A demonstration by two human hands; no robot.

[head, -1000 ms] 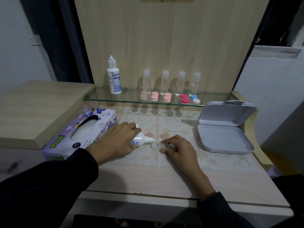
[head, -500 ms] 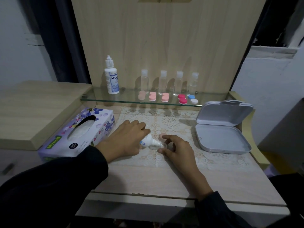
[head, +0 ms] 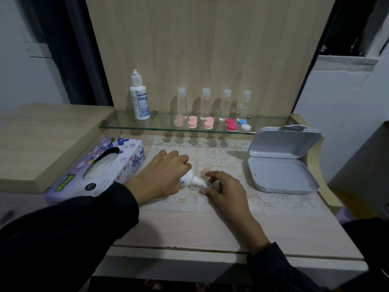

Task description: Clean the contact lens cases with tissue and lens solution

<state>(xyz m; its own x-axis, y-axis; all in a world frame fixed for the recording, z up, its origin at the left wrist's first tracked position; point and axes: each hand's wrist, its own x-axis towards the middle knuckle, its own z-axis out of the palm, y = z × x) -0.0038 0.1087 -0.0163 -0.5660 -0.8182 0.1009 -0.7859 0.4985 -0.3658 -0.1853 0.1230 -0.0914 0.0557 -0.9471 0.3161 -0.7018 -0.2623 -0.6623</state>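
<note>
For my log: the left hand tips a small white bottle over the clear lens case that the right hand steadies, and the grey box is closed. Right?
No: the head view shows the grey box open, lid raised. The rest holds: the left hand tips the small white bottle over the clear lens case, steadied by the right hand.

Dim, bluish light, with fine noise and soft detail throughout. The panel (head: 210, 49) behind the far edge of the surface (head: 210, 228) is the brightest area. The bottles (head: 182, 102) on the shelf (head: 273, 125) throw soft shadows leftward onto it. The sleeves (head: 63, 239) sink to near black, and a blurred shadow lies on the surface beside the left one. Wide-angle distortion bends the walls at the sides.
</note>
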